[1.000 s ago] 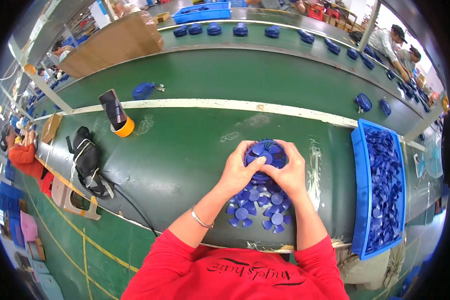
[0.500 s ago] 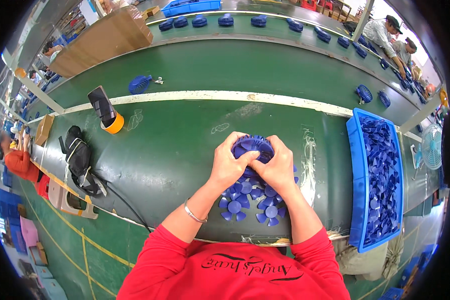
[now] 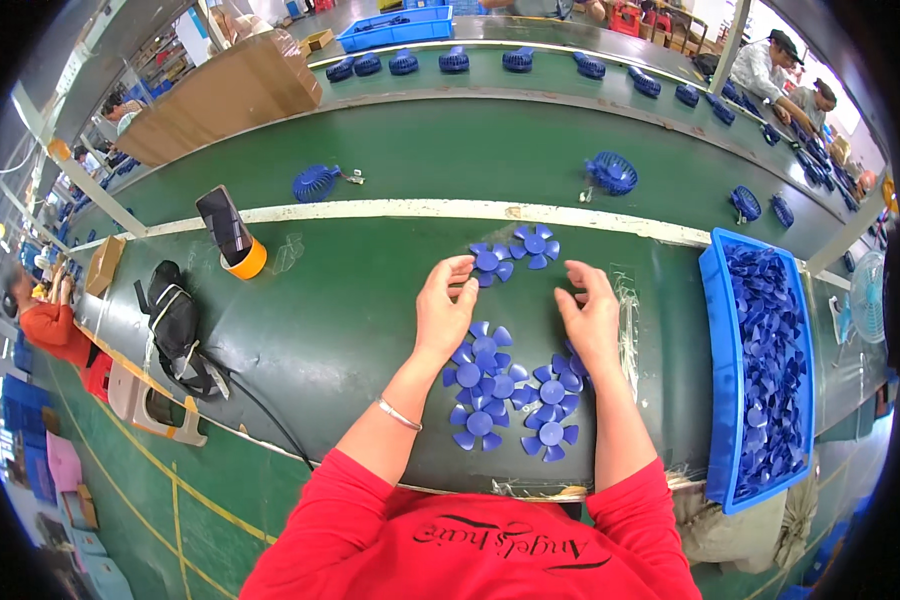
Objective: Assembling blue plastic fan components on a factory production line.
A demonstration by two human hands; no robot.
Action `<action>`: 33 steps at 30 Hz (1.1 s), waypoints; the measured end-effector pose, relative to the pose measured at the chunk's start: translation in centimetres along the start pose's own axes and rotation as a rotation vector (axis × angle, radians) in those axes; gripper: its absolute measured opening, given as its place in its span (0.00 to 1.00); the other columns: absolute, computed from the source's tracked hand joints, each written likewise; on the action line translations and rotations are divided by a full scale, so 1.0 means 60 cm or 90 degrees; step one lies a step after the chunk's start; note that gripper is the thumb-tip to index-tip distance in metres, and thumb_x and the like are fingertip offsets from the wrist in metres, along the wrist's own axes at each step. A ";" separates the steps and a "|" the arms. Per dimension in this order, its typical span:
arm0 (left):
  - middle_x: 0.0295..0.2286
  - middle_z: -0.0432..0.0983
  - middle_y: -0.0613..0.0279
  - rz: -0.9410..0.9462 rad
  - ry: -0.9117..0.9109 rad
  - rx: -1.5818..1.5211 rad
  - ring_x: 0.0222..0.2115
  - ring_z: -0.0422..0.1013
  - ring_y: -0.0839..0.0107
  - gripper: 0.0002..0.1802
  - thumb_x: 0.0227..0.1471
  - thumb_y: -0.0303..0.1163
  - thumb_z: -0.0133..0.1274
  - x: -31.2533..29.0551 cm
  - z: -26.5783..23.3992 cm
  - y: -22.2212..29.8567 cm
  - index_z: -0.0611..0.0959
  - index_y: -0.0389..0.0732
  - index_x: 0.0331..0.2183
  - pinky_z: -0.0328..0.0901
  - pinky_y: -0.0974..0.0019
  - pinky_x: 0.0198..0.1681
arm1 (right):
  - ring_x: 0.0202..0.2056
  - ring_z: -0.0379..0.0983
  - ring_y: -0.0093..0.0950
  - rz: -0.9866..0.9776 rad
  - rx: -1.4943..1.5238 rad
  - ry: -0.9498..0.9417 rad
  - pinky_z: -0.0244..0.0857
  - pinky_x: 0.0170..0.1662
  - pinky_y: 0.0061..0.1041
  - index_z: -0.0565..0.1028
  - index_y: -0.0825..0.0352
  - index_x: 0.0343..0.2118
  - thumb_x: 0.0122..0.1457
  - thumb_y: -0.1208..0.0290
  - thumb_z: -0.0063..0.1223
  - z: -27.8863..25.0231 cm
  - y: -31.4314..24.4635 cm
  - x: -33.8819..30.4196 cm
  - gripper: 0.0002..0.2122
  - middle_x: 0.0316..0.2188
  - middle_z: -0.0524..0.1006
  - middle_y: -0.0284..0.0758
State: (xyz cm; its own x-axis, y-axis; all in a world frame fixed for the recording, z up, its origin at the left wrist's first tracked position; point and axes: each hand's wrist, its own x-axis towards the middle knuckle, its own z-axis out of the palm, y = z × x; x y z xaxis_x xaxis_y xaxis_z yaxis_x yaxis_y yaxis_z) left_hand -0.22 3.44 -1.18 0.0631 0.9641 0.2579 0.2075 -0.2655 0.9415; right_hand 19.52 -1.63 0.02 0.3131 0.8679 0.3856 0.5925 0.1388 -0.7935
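My left hand [image 3: 444, 310] hovers over the green work surface, fingers curved and thumb apart, with nothing in it. Its fingertips are beside a blue five-bladed fan impeller [image 3: 490, 262]. Another impeller [image 3: 535, 246] lies just right of that one. My right hand [image 3: 588, 312] is also empty, its fingers spread and facing the left hand across a gap. Nearer my body, between my forearms, several loose impellers [image 3: 479, 423] lie close together; my right wrist partly covers one. Beyond the white rail, a round blue caged fan housing [image 3: 612, 173] rests on the belt.
A blue bin [image 3: 712, 390] full of impellers stands at right. Left are a phone [image 3: 224, 224] in an orange tape roll [image 3: 245, 260] and a black bag [image 3: 173, 315] with a cord. Another fan housing [image 3: 315, 183] lies beyond the white rail [image 3: 370, 209]. Co-workers sit at the far right and left.
Both hands have let go of the fan housing they were gripping and moved apart. A housing now lies beyond the rail. Two impellers show past my hands, and the view has shifted slightly.
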 end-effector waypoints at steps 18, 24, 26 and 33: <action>0.38 0.76 0.54 0.130 -0.267 0.128 0.39 0.73 0.63 0.13 0.53 0.31 0.50 0.002 0.046 0.061 0.79 0.38 0.41 0.66 0.64 0.43 | 0.34 0.70 0.22 0.125 0.274 0.072 0.66 0.39 0.21 0.74 0.68 0.41 0.55 0.75 0.52 0.026 0.022 -0.002 0.10 0.33 0.73 0.34; 0.33 0.76 0.53 0.180 -0.190 0.182 0.34 0.74 0.61 0.10 0.50 0.27 0.50 0.087 0.079 0.064 0.80 0.37 0.36 0.68 0.63 0.38 | 0.38 0.70 0.34 0.030 0.064 0.147 0.65 0.41 0.28 0.73 0.68 0.40 0.50 0.82 0.50 -0.002 0.034 0.019 0.13 0.34 0.71 0.39; 0.37 0.74 0.52 0.260 -0.219 0.248 0.40 0.71 0.55 0.11 0.49 0.26 0.49 0.104 0.104 0.054 0.79 0.37 0.37 0.66 0.57 0.44 | 0.40 0.69 0.36 0.016 -0.032 0.162 0.64 0.44 0.30 0.73 0.67 0.41 0.48 0.82 0.51 -0.007 0.041 0.025 0.14 0.35 0.71 0.39; 0.37 0.72 0.51 0.154 -0.205 0.273 0.40 0.69 0.54 0.13 0.45 0.28 0.54 0.180 0.101 0.022 0.78 0.38 0.37 0.64 0.57 0.46 | 0.53 0.61 0.38 -0.050 -0.249 0.103 0.56 0.53 0.39 0.70 0.62 0.48 0.46 0.78 0.54 -0.015 0.049 0.027 0.22 0.50 0.68 0.38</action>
State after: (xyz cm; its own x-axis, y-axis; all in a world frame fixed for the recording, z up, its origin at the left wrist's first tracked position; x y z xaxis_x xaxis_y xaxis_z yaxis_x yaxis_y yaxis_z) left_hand 6.68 13.46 1.55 0.4368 0.8434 0.3128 0.5231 -0.5210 0.6745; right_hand 22.46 -0.26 -1.26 0.3501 0.7719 0.5307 0.8463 -0.0178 -0.5324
